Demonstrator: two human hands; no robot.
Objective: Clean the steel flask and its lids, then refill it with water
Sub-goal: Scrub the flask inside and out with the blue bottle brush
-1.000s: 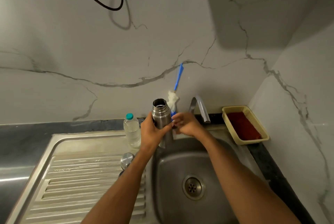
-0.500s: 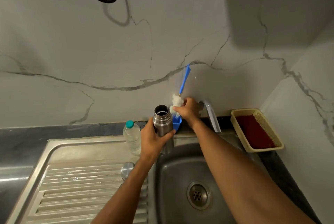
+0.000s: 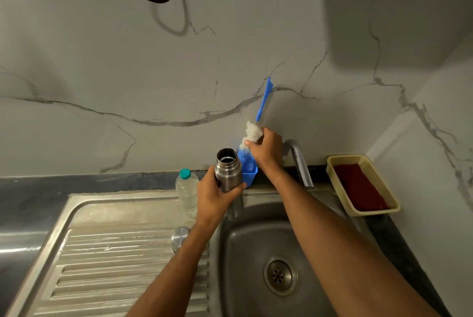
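sink [image 3: 256, 252] sits below both arms, its draining board off past the left wrist, nothing running from the tap [image 3: 298, 160] just right of the right hand. tan basket [image 3: 363, 183] sits well out to the right. the flask [image 3: 227, 170] stands upright and uncapped in the left hand [image 3: 217, 196], fingers curled round its body, held over the sink's back edge. the right hand [image 3: 266, 150] is up behind the flask, pinching the white bristle head of the bottle brush [image 3: 253, 132], which stands in a blue holder [image 3: 248, 174] just behind the flask, handle leaning on the wall. clear plastic bottle [image 3: 188, 190] stands just left of the left hand. a steel lid [image 3: 180, 236] lies on the board beside the left forearm. my read: early days. lid's off, brush only now being fetched, so scrubbing, rinsing, the lids and the refill all look left to do.
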